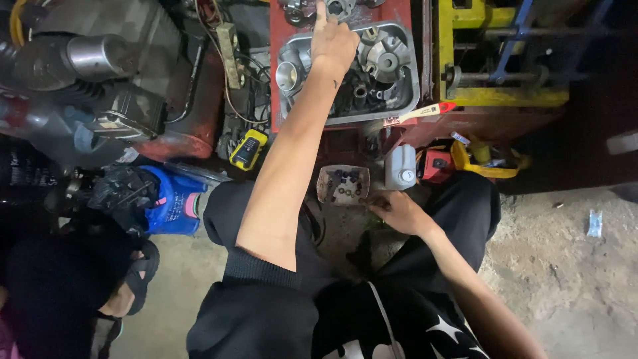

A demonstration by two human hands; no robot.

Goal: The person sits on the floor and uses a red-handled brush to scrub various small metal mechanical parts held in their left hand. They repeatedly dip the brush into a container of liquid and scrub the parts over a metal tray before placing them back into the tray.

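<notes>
The left hand (334, 41) reached far out over a rectangular grey metal tray (411, 80) filled with silver and dark machined engine parts (382, 61), its forefinger pointing straight away and the other fingers curled in, gripping nothing that could be seen. The tray sat on a red metal stand (399, 13). Nearer, a small shallow brown tray of dark nuts and washers (343, 185) lay on the floor between the knees, and the right hand (399, 211) rested just right of it, fingers loosely bent at its corner; whether it pinched anything could not be told. A small grey plastic box (401, 167) stood just beyond that hand. Left of the arm lay a yellow handheld meter (248, 149) and a blue plastic bottle (171, 203).
</notes>
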